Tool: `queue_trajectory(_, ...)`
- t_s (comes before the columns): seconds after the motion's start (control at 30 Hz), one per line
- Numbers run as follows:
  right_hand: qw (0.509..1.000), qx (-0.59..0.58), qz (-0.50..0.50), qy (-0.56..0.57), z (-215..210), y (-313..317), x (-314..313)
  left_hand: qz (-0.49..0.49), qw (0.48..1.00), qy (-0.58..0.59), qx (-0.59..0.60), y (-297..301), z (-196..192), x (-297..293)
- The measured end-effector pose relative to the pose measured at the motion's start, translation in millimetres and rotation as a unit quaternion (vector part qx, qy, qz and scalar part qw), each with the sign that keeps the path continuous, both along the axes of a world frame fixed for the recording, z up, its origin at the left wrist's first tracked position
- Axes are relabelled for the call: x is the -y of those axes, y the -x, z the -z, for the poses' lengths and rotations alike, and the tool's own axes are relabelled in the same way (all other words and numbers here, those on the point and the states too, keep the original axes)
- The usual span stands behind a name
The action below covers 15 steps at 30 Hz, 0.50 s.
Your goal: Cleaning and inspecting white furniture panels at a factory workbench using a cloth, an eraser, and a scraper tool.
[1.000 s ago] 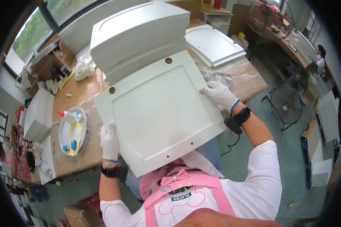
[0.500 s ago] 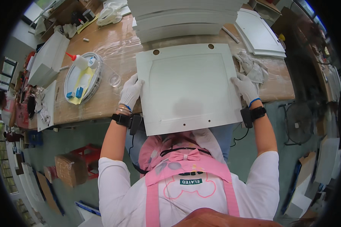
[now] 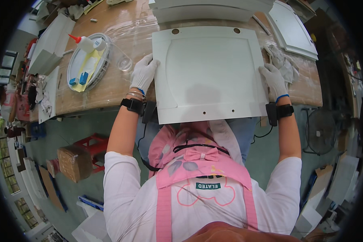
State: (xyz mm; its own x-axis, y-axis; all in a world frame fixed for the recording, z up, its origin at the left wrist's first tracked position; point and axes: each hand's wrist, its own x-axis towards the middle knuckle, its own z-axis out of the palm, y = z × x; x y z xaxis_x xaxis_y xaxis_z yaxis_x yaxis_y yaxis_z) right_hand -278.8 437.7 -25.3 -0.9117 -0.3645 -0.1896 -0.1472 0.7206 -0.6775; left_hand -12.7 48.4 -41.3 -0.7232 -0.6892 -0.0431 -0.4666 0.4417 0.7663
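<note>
A white rectangular panel point(image 3: 213, 68) lies in front of me, its near edge reaching past the table's front edge over my lap. Two large holes pierce its far edge and two small ones its near edge; a thin outline runs round its face. My left hand point(image 3: 143, 73), in a white knitted glove, grips the panel's left edge with the thumb on top. On the opposite edge my right hand point(image 3: 275, 80), gloved alike, holds the panel the same way. The undersides of both grips are hidden.
A stack of white panels point(image 3: 213, 12) stands behind. To the left is a round white lid point(image 3: 70, 72) bearing a red-tipped bottle point(image 3: 81, 42) and blue blocks point(image 3: 83, 78), near a small clear cup point(image 3: 124, 63). A crumpled cloth point(image 3: 284, 64) and more panels point(image 3: 290, 28) lie right.
The view has tipped, so the table and back stack sit higher in the picture. Both hands keep hold of the panel, which now appears slightly further up and right.
</note>
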Motion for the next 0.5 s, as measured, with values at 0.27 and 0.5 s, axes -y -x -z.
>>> queue_trajectory(0.27,0.999,-0.033,-0.015,0.032,0.4,-6.5,-9.8,0.01,1.0,-0.003,-0.015,-0.9,8.7,2.0)
queue_trajectory(0.5,0.965,-0.262,0.011,0.007,-43.5,1.6,-15.9,0.004,1.0,0.018,-0.012,0.6,6.9,3.9)
